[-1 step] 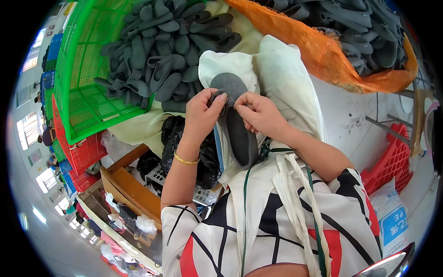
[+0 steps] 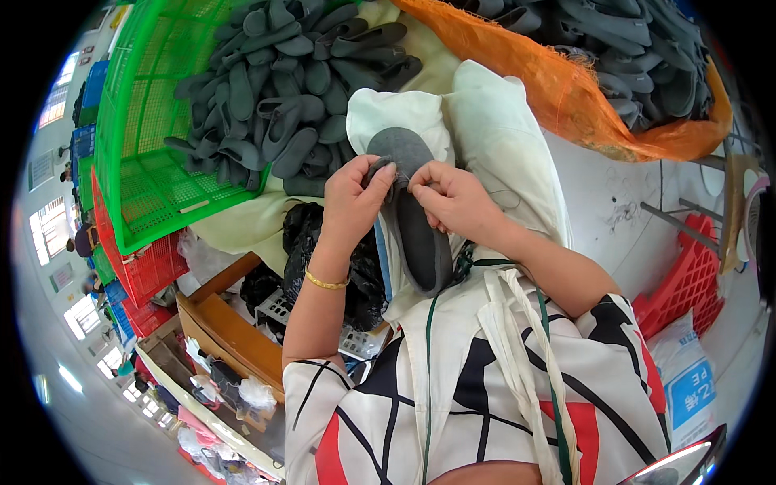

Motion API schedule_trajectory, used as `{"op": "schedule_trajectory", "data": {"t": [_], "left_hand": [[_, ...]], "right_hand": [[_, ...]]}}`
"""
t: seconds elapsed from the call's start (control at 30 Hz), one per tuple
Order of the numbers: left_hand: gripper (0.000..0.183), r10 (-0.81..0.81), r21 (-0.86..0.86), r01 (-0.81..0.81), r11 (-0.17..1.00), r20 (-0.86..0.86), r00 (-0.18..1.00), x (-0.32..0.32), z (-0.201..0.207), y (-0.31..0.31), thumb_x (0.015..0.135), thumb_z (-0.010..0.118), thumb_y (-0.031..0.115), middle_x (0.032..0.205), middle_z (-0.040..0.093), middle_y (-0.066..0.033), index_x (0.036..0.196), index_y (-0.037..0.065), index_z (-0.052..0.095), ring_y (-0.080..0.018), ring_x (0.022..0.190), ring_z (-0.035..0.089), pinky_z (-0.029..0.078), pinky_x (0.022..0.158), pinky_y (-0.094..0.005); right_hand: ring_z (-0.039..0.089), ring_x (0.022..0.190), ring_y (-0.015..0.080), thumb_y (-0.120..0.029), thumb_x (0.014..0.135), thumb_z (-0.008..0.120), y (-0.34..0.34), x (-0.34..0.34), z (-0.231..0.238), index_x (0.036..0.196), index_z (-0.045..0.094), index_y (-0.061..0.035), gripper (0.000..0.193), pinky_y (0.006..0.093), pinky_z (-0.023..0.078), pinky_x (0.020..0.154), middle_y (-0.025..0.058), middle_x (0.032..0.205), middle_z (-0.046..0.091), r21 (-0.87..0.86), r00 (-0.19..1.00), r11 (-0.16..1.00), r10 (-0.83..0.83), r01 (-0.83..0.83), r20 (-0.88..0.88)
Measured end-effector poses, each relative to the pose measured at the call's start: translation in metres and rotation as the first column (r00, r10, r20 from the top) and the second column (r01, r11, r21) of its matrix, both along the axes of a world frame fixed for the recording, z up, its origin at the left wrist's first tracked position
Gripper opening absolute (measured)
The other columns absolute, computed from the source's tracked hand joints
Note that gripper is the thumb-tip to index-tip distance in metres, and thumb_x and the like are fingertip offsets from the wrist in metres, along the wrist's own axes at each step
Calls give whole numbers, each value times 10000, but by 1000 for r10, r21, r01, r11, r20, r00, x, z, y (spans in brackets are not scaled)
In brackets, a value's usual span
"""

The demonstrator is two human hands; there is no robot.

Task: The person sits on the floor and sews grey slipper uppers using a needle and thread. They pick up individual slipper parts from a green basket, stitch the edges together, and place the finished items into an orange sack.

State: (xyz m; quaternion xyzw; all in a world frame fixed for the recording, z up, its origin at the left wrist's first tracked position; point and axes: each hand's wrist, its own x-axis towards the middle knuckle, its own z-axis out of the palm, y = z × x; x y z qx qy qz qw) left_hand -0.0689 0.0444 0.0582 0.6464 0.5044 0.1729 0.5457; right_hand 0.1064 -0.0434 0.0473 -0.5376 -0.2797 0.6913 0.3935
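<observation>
A dark grey slip-on shoe (image 2: 423, 250) lies over my lap, toe pointing away, its opening toward me. My left hand (image 2: 356, 198) grips the shoe's upper at the left edge of the opening, thumb and fingers pressed together. On the other side, my right hand (image 2: 454, 198) is closed in a pinch by the right edge of the opening. Between the two hands a thin pale strand seems to show at the shoe's throat. Whatever is in the right fingertips is too small to make out. White cloth (image 2: 400, 109) covers my legs beneath the shoe.
A green plastic crate (image 2: 121, 162) stands at the far left beside a heap of grey shoes (image 2: 283, 121). More shoes fill an orange sack (image 2: 566, 101) at the far right. Left of me are a wooden drawer (image 2: 238, 331) and black plastic bags (image 2: 303, 242). A red crate (image 2: 683, 279) sits right.
</observation>
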Motion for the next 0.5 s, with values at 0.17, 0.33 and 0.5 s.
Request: {"op": "schedule_trajectory", "data": {"t": [0.17,0.33,0.5], "left_hand": [[210,-2,-9,2,1000,21,1000,1,-5,1,957,689,214,750,614,39,974,5,678,-26,636,533,446,582,-184],[210,7,2,-8,1000,12,1000,2,-3,2,957,691,215,741,609,39,965,5,676,-23,619,529,446,565,-184],[195,47,-30,-46,998,37,998,5,-2,3,941,692,172,698,604,28,915,-21,674,-32,620,512,428,561,-214]], "right_hand": [[518,544,53,-116,980,553,1,-1,-3,1016,579,-18,108,234,409,487,-15,661,547,37,999,999,0,-1,32],[513,547,55,-104,975,551,-1,-2,-7,1032,583,-8,116,240,396,492,-15,664,541,81,999,997,2,-7,54],[507,549,50,-98,973,549,1,-1,-6,1040,585,-11,115,242,399,499,-17,668,541,87,995,996,24,-33,96]]}}
